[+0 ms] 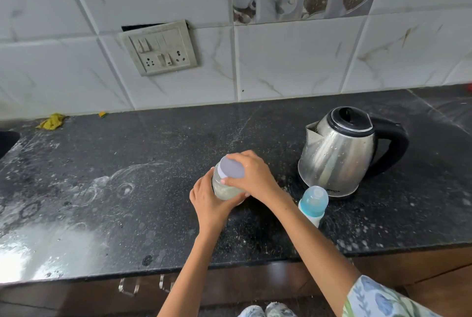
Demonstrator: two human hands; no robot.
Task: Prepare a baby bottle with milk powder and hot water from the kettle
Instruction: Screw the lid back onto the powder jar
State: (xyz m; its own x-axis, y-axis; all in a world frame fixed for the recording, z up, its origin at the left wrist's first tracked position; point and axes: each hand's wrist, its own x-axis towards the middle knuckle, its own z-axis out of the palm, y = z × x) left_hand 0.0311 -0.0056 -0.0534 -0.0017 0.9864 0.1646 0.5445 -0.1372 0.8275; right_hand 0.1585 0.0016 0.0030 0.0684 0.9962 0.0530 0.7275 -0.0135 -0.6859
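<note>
The black stone counter (127,163) ran along the tiled wall, its surface streaked with pale powdery smears toward the left edge. A steel kettle (339,153) stood toward the right back, handle pointing right. Near the middle a clear jar (224,189) with a lavender lid (232,167) was tilted; the left hand (208,203) wrapped its lower body, fingers curled beneath, while the right hand (251,176) curled over the lid's rim. The baby bottle (313,204), capped in blue, stood just in front of the kettle, near the front edge. A yellow cloth (52,121) lay at the back left
</note>
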